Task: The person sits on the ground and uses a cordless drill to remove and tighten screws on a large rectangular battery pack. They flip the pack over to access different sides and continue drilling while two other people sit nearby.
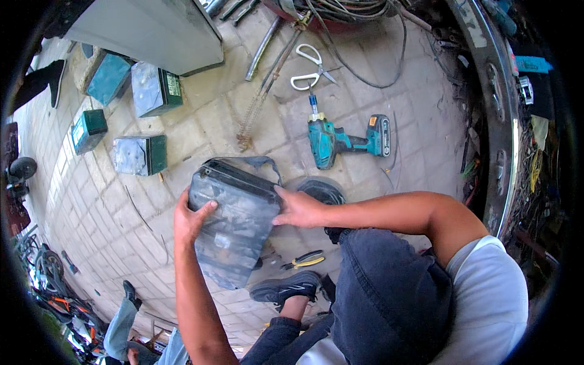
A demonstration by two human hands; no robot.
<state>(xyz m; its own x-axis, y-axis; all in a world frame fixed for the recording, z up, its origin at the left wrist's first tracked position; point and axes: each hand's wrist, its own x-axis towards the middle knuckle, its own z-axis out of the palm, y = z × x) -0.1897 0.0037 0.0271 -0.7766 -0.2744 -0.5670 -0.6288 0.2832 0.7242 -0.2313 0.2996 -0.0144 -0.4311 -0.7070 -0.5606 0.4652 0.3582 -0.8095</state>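
Between my two hands is a large, dusty black box (234, 228) with a ridged upper edge and a dark strap along its far side. My left hand (196, 213) grips its left edge, thumb lying on the broad face. At the box's right edge, my right hand (298, 208) has its fingers pressed to the upper corner. The box is tilted, its broad face turned up toward me. Behind my right hand lies a round black item (321, 190), partly covered. Close to the box's lower right are yellow-and-black pliers (307, 260).
A teal cordless drill (347, 143) and white-handled scissors (311, 70) lie beyond the box. Several green-and-grey battery-like blocks (140, 155) stand at the left, near a grey cabinet (146, 30). A metal rail (496, 109) runs along the right. Another person's leg (118, 325) shows lower left.
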